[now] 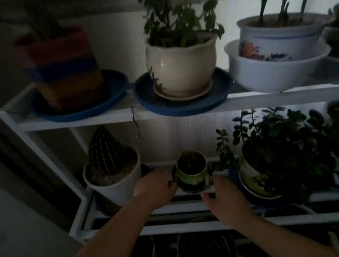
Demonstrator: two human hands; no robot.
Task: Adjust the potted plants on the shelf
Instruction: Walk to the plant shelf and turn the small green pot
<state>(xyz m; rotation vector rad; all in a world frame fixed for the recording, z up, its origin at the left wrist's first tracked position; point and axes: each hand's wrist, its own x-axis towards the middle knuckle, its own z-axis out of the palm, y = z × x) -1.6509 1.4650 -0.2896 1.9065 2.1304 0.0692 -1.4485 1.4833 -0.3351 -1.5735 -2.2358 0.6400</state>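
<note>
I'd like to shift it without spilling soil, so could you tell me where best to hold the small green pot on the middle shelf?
Hold the small green pot by its saucer rim, one hand each side from the front; neighbouring pots crowd its flanks.

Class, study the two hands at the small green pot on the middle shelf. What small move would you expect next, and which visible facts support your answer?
Probably a short slide or turn of the small green pot on its dark saucer. The left hand and right hand flank the saucer at its rim, and a gap lies between the cactus pot and the leafy plant. Whether the fingers grip yet is unclear.
</note>
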